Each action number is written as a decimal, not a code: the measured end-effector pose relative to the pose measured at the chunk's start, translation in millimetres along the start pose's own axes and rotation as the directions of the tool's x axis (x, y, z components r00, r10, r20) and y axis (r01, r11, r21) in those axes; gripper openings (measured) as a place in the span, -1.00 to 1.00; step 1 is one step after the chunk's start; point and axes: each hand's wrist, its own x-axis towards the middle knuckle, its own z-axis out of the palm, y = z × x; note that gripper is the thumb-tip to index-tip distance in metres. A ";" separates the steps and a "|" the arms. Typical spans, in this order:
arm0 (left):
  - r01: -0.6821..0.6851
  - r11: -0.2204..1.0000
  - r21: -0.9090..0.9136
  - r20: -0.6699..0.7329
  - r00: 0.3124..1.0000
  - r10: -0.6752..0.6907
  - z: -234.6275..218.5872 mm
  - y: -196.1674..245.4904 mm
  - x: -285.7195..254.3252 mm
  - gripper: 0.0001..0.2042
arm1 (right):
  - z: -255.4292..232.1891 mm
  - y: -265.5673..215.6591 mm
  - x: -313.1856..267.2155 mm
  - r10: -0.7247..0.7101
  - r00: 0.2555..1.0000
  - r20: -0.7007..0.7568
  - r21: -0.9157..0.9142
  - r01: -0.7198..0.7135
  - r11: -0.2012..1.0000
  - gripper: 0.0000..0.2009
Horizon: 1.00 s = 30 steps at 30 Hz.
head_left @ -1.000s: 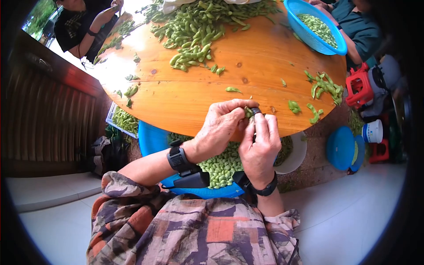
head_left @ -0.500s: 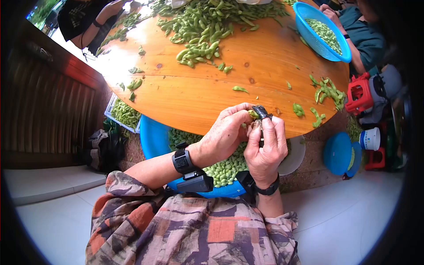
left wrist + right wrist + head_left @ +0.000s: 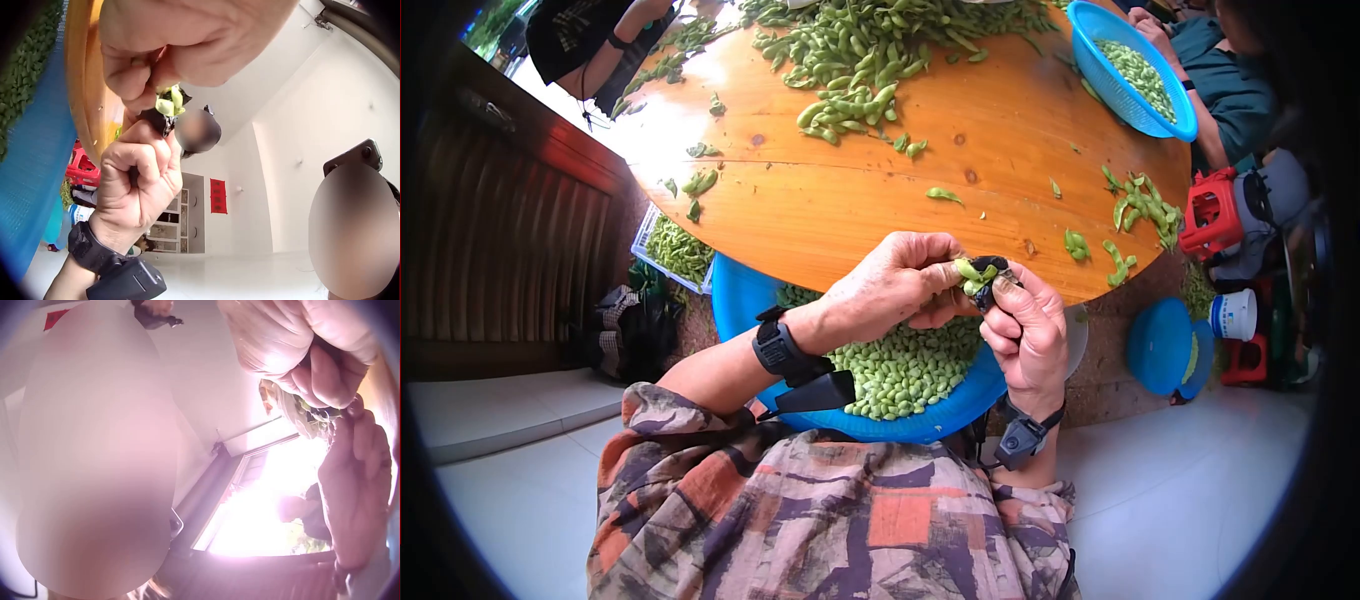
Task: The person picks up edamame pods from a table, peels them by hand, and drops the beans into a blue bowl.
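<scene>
In the head view the left hand (image 3: 892, 282) pinches a green pod (image 3: 974, 270) that looks split, with pale green inside. Against its other side the right hand (image 3: 1030, 325) grips with curled fingers, and black material (image 3: 992, 264) wraps its fingertips. Both hands meet just above the table's near edge, over a blue basin (image 3: 740, 300) of shelled beans (image 3: 900, 370). The left wrist view shows the opened pod (image 3: 170, 103) between the fingertips of the left hand (image 3: 194, 37) and right hand (image 3: 140, 181). Fingers hide much of it in the right wrist view.
A heap of pods (image 3: 850, 50) lies across the wooden table (image 3: 800, 210), with smaller groups (image 3: 1145, 205) at the right. A blue colander (image 3: 1090, 75) of beans stands at the far right edge. Two people sit opposite. Red stools (image 3: 1212, 212) and a crate (image 3: 680, 248) flank the table.
The right hand has turned and shifted slightly right, its wrist camera swinging outward. The pod between the hands shows more of its pale green inside. The left forearm has shifted slightly left.
</scene>
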 end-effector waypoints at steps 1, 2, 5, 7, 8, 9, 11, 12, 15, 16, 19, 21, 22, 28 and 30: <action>-0.041 0.999 -0.027 0.085 0.995 0.043 -7.4 -3.3 1.2 -0.86 | 0.3 2.8 0.4 0.002 1.000 0.001 0.000 -0.002 1.000 -0.82; -0.041 0.999 -0.027 0.084 0.996 0.043 -6.9 -4.2 0.7 -0.86 | 1.2 8.3 0.5 -0.076 0.996 -0.045 -0.043 0.074 0.996 -0.83; -0.028 0.986 -0.165 0.039 0.999 0.035 -4.3 -8.8 0.2 -0.88 | 12.9 14.6 -2.6 -0.196 0.976 -0.095 -0.173 0.178 0.969 -0.84; -0.040 0.969 -0.244 0.076 0.995 0.061 -6.2 -13.6 0.3 -0.91 | 17.8 14.7 -5.5 -0.262 0.961 -0.086 -0.341 0.219 0.914 -0.86; -0.040 0.969 -0.244 0.075 0.995 0.060 -5.7 -14.8 0.8 -0.91 | 18.2 15.7 -5.1 -0.262 0.961 -0.086 -0.340 0.218 0.915 -0.86; -0.039 0.953 -0.300 0.075 0.995 0.064 -4.3 -16.0 1.7 -0.92 | 18.5 16.4 -4.5 -0.329 0.943 -0.052 -0.437 0.275 0.857 -0.87; -0.037 0.934 -0.356 0.074 0.995 0.068 -2.7 -20.8 2.9 -0.93 | 17.7 16.2 -4.5 -0.389 0.921 -0.011 -0.526 0.325 0.786 -0.87; -0.037 0.916 -0.399 0.082 0.994 0.076 -2.0 -24.0 3.0 -0.93 | 15.3 14.3 -4.5 -0.314 0.948 -0.056 -0.390 0.269 0.881 -0.86; -0.005 0.926 -0.379 0.080 0.996 0.037 2.2 -19.9 -2.4 -0.93 | 10.1 8.7 -5.0 -0.215 0.972 -0.096 -0.212 0.191 0.958 -0.83; 0.030 0.948 -0.316 0.067 0.998 -0.009 2.7 -16.7 -5.3 -0.93 | 7.6 6.5 -5.4 -0.195 0.975 -0.102 -0.182 0.175 0.968 -0.82; -0.145 0.935 0.324 0.340 0.940 0.028 -15.4 8.8 -15.5 -0.86 | -20.2 -17.2 -12.2 -0.391 0.901 -0.189 -0.391 0.296 0.872 -0.77; -0.409 0.537 0.738 0.504 0.863 -0.035 -21.3 28.2 -18.5 -0.86 | -43.8 -39.3 -11.1 -0.628 0.760 -0.166 -0.883 0.169 0.437 -0.72; -0.342 0.516 0.785 0.400 0.917 -0.001 -22.5 41.8 -18.4 -0.88 | -50.4 -45.2 -7.2 -0.755 0.655 -0.027 -0.999 -0.052 -0.010 -0.70; -0.157 -0.062 0.986 0.165 0.823 0.543 -75.6 61.6 57.9 -0.88 | -34.3 -33.5 -2.5 -0.819 0.574 -0.025 -1.000 -0.005 0.027 -0.72; -0.092 -0.147 0.985 0.161 0.804 0.573 -81.1 60.5 67.0 -0.87 | -33.8 -26.9 -0.3 -0.814 0.581 0.011 -0.996 0.074 0.039 -0.74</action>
